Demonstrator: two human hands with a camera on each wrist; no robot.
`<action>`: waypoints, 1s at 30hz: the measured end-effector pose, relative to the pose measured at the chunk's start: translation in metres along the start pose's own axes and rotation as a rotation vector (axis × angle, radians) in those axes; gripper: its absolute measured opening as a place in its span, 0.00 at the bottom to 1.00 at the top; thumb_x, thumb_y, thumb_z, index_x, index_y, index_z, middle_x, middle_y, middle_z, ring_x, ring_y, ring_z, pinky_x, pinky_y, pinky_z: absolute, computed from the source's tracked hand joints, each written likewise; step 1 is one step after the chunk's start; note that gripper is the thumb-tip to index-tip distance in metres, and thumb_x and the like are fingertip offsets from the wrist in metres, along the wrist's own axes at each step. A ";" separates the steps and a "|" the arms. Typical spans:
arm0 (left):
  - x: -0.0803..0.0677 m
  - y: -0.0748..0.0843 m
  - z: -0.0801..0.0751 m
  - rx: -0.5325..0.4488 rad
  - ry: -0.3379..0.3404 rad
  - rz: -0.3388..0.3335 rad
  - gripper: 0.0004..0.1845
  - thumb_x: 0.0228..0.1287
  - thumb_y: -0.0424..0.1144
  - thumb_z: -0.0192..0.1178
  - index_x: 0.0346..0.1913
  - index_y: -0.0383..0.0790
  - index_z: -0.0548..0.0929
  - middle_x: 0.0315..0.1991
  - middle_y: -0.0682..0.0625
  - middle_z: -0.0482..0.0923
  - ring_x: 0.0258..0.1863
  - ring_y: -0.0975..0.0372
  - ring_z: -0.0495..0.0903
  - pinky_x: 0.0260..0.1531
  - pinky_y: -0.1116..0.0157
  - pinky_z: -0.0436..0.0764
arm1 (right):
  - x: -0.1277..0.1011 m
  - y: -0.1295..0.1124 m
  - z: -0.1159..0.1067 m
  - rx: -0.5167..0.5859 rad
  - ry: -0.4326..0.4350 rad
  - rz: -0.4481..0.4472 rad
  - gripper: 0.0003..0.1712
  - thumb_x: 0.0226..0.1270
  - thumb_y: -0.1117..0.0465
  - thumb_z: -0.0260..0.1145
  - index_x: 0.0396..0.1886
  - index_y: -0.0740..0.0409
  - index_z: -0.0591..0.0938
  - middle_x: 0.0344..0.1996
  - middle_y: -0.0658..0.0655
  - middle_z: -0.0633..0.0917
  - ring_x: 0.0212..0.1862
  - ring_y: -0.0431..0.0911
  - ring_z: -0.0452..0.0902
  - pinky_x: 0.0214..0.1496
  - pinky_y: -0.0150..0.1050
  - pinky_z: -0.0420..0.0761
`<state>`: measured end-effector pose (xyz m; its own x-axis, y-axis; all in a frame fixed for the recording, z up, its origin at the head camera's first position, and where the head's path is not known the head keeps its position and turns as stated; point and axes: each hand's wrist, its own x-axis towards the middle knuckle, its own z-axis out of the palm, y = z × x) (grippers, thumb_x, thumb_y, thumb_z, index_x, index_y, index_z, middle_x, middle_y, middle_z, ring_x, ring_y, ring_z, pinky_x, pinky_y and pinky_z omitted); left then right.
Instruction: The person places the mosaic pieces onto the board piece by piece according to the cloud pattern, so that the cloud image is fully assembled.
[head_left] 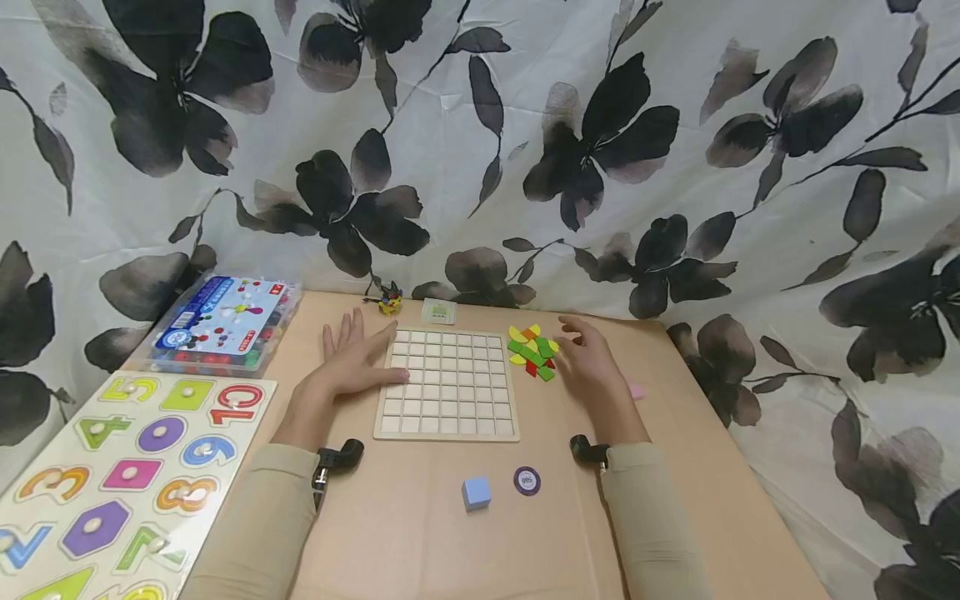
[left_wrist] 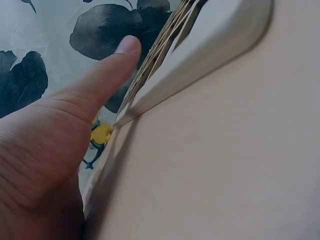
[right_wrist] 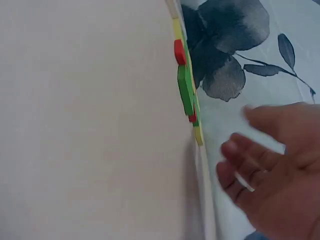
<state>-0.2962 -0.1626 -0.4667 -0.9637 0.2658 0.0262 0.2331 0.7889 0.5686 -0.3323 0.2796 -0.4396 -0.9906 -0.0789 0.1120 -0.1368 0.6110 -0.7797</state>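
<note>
A pale wooden grid board (head_left: 448, 384) lies in the middle of the table. My left hand (head_left: 352, 360) lies flat with straight fingers at the board's left edge, its thumb (left_wrist: 107, 70) along the board's rim (left_wrist: 200, 55). To the right of the board sits a small heap of yellow, green and red flat pieces (head_left: 532, 351). My right hand (head_left: 588, 357) hovers just right of that heap with fingers loosely spread and nothing in them; the heap (right_wrist: 186, 85) shows edge-on in the right wrist view, near the fingers (right_wrist: 250, 157).
A number puzzle board (head_left: 120, 475) and a clear box of coloured parts (head_left: 221, 323) sit at the left. A small yellow toy (head_left: 390, 300) and a small green card (head_left: 438, 311) stand behind the grid board. A blue cube (head_left: 476, 492) and a purple disc (head_left: 527, 480) lie near me.
</note>
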 end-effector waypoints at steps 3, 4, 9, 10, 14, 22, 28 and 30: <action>-0.002 0.001 -0.003 0.017 -0.034 0.003 0.52 0.59 0.69 0.68 0.81 0.50 0.63 0.82 0.25 0.27 0.82 0.32 0.25 0.71 0.30 0.16 | 0.010 0.013 0.006 -0.071 -0.033 -0.027 0.27 0.80 0.64 0.58 0.75 0.62 0.71 0.66 0.69 0.76 0.55 0.59 0.75 0.57 0.50 0.79; -0.003 0.002 -0.004 0.029 -0.047 0.001 0.51 0.59 0.69 0.68 0.81 0.49 0.64 0.82 0.24 0.29 0.82 0.32 0.27 0.71 0.30 0.17 | 0.012 0.017 0.008 -0.102 -0.034 -0.038 0.27 0.80 0.65 0.57 0.75 0.65 0.71 0.64 0.71 0.77 0.56 0.60 0.76 0.58 0.51 0.79; -0.003 0.004 -0.004 0.059 -0.102 -0.010 0.51 0.61 0.71 0.65 0.81 0.49 0.63 0.82 0.24 0.33 0.82 0.32 0.30 0.72 0.29 0.22 | 0.017 0.030 0.014 -0.219 -0.025 -0.044 0.22 0.76 0.67 0.60 0.65 0.72 0.78 0.58 0.72 0.79 0.61 0.64 0.76 0.67 0.59 0.75; -0.002 0.004 -0.004 0.059 -0.105 -0.009 0.51 0.62 0.71 0.65 0.82 0.49 0.63 0.82 0.25 0.33 0.82 0.33 0.30 0.73 0.29 0.22 | 0.017 0.032 0.015 -0.232 -0.018 -0.045 0.20 0.76 0.67 0.61 0.63 0.73 0.80 0.56 0.73 0.80 0.60 0.65 0.76 0.67 0.60 0.75; -0.002 0.004 -0.004 0.058 -0.100 -0.011 0.51 0.62 0.70 0.65 0.82 0.49 0.63 0.82 0.25 0.34 0.83 0.33 0.30 0.73 0.29 0.22 | 0.016 0.033 0.016 -0.215 0.010 -0.009 0.15 0.76 0.67 0.63 0.58 0.69 0.82 0.52 0.69 0.81 0.55 0.61 0.77 0.62 0.57 0.78; -0.001 0.002 -0.004 0.059 -0.094 -0.014 0.50 0.62 0.69 0.65 0.82 0.49 0.63 0.82 0.26 0.34 0.83 0.33 0.30 0.74 0.30 0.23 | 0.015 0.030 0.017 -0.084 0.119 -0.018 0.09 0.72 0.68 0.67 0.49 0.62 0.85 0.44 0.63 0.85 0.47 0.55 0.79 0.51 0.45 0.78; -0.001 0.001 -0.003 0.067 -0.094 -0.016 0.51 0.62 0.71 0.64 0.82 0.50 0.62 0.83 0.26 0.34 0.83 0.33 0.31 0.74 0.30 0.23 | 0.012 0.023 0.017 -0.001 0.149 -0.069 0.12 0.75 0.67 0.64 0.54 0.62 0.87 0.48 0.64 0.85 0.50 0.54 0.81 0.48 0.39 0.80; -0.001 0.002 -0.003 0.068 -0.092 -0.015 0.51 0.62 0.71 0.64 0.82 0.50 0.62 0.83 0.26 0.34 0.83 0.33 0.31 0.74 0.30 0.23 | 0.012 0.019 0.018 0.026 0.136 -0.082 0.13 0.76 0.67 0.65 0.55 0.65 0.86 0.47 0.64 0.85 0.49 0.55 0.82 0.46 0.37 0.82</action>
<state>-0.2948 -0.1635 -0.4633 -0.9517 0.3013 -0.0592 0.2304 0.8281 0.5111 -0.3469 0.2764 -0.4638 -0.9663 -0.0187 0.2569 -0.2187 0.5864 -0.7799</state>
